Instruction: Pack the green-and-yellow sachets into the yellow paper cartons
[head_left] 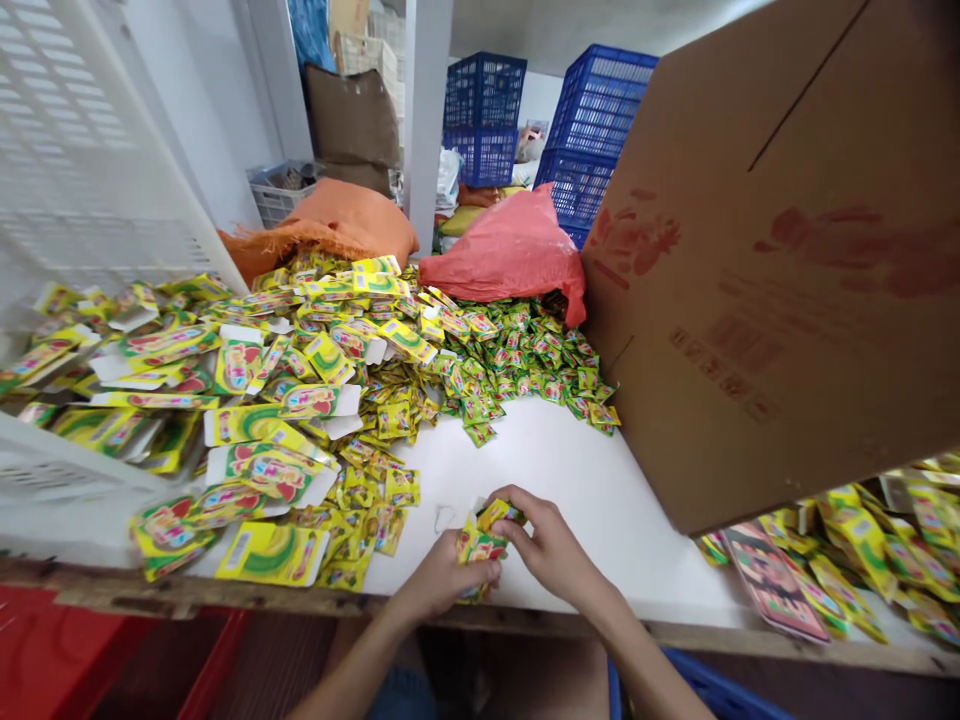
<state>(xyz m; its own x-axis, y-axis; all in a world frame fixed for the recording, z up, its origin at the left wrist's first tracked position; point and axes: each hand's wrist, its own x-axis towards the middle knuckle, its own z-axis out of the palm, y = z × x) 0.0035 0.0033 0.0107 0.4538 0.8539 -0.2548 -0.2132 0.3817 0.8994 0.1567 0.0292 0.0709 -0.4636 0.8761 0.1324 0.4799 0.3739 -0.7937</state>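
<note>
small yellow-green box point(480, 547) held between both hands point(553, 545)

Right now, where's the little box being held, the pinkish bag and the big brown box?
Little box point(478, 546), head view: its printed face.
Pinkish bag point(514, 250), head view: its middle.
Big brown box point(765, 300), head view: its printed side.

Packing workshop: heaped sachets point(517, 350), small printed boxes point(274, 553), stacked blue crates point(484, 155), large carton point(735, 330).
</note>
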